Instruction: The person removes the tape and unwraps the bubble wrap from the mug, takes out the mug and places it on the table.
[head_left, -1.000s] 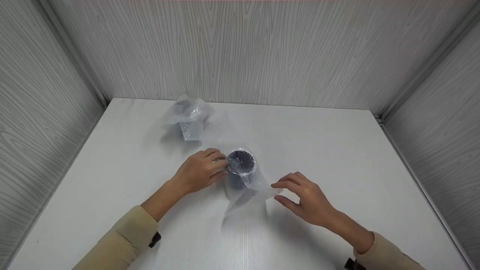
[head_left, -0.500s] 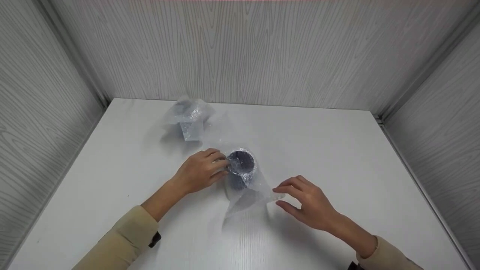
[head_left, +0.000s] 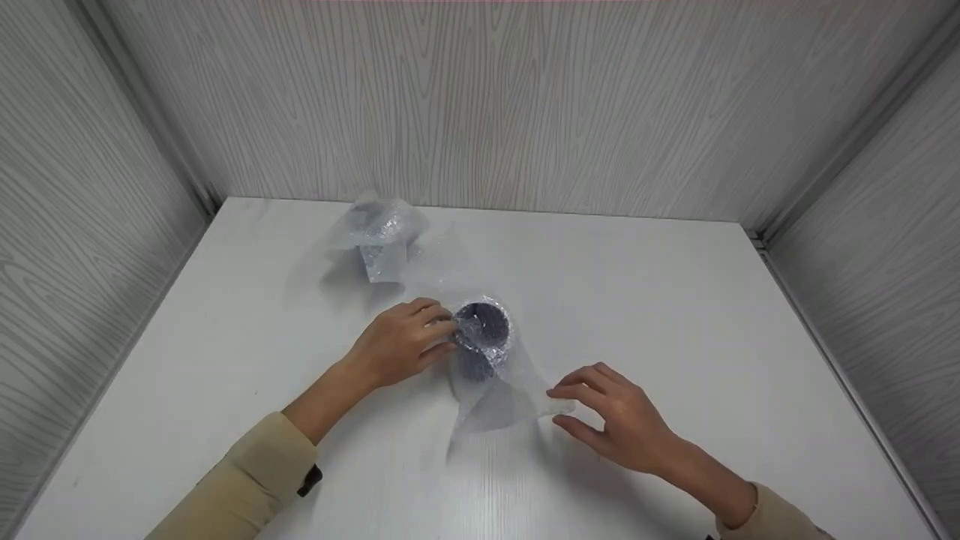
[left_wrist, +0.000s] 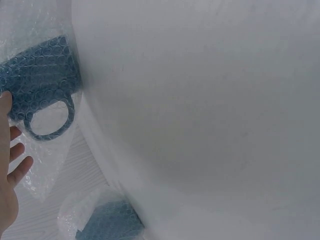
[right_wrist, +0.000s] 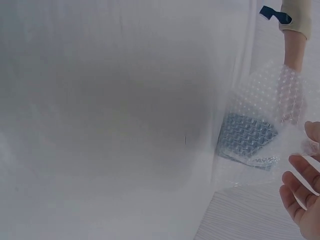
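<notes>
Around a dark-blue cylindrical mug [left_wrist: 44, 70], gripped by the left hand [head_left: 399, 343], clear bubble wrap [head_left: 502, 405] is pinched by the right hand [head_left: 621, 417].

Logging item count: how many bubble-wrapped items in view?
2. One is the dark mug between the left hand and the right hand; the other is the wrapped item farther back, to the left. Something small could be hidden inside the bubble wrap.
</notes>
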